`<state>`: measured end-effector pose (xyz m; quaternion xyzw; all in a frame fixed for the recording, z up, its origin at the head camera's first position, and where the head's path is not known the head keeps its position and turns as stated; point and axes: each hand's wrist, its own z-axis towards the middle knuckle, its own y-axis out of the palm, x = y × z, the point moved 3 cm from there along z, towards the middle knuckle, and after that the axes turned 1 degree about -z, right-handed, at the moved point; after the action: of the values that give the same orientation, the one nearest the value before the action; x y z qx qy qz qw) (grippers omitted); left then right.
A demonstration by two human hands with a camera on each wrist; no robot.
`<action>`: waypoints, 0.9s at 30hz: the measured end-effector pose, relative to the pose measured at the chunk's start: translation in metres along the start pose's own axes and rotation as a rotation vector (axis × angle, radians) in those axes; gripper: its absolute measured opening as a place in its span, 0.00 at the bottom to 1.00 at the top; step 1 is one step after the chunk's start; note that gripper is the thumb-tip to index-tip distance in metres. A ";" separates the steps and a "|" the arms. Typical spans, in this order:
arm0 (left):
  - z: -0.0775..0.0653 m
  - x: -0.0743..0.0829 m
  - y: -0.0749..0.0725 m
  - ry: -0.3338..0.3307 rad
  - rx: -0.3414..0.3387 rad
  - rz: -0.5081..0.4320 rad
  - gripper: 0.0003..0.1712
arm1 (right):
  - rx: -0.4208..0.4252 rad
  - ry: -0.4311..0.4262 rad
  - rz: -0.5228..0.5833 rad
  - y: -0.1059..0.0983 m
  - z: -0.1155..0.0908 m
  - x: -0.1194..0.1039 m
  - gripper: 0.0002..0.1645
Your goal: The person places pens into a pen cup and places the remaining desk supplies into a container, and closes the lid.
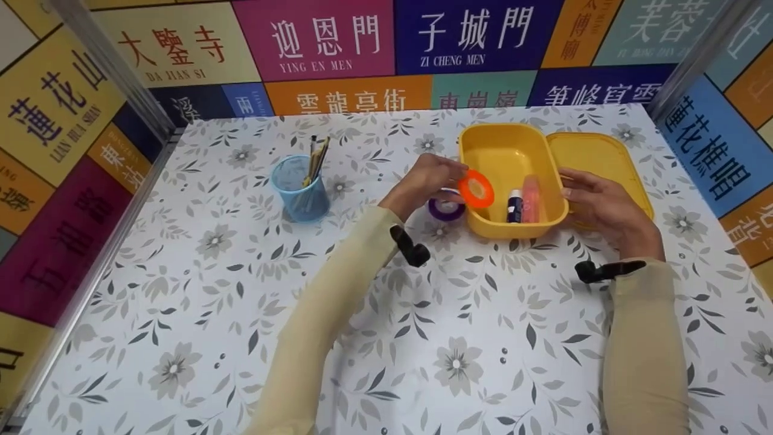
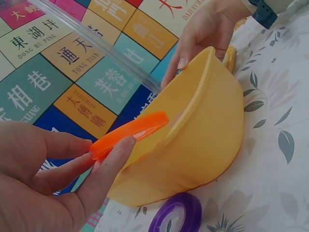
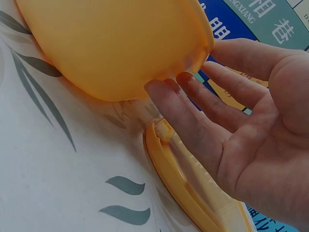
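My left hand (image 1: 426, 180) pinches an orange roll of tape (image 2: 128, 130) between thumb and fingers, holding it over the left rim of a yellow plastic box (image 1: 513, 231). On the table below, outside the box, lies a purple roll of tape (image 2: 194, 212). Inside the box are a small dark bottle with a white cap (image 1: 514, 208) and a pink object (image 1: 531, 199) whose kind I cannot tell. My right hand (image 1: 610, 208) has its fingers extended against the box's right side, with the fingertips at its wall in the right wrist view.
A yellow lid (image 1: 604, 154) lies to the right of the box, partly beneath the right hand. Farther left, a blue mesh cup (image 1: 305, 202) holds several brushes or pens (image 1: 315, 160). Printed panels (image 1: 329, 42) wall in the back and sides of the flower-patterned table (image 1: 423, 338).
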<state>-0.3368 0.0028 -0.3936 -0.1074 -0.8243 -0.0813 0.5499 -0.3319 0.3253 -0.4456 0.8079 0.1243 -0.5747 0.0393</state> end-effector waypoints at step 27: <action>0.008 0.003 0.033 0.012 0.119 0.290 0.12 | -0.019 -0.022 -0.029 0.000 0.000 0.000 0.40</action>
<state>-0.3359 0.0369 -0.3933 -0.1920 -0.8003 0.0472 0.5661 -0.3322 0.3254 -0.4458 0.7993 0.1409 -0.5828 0.0399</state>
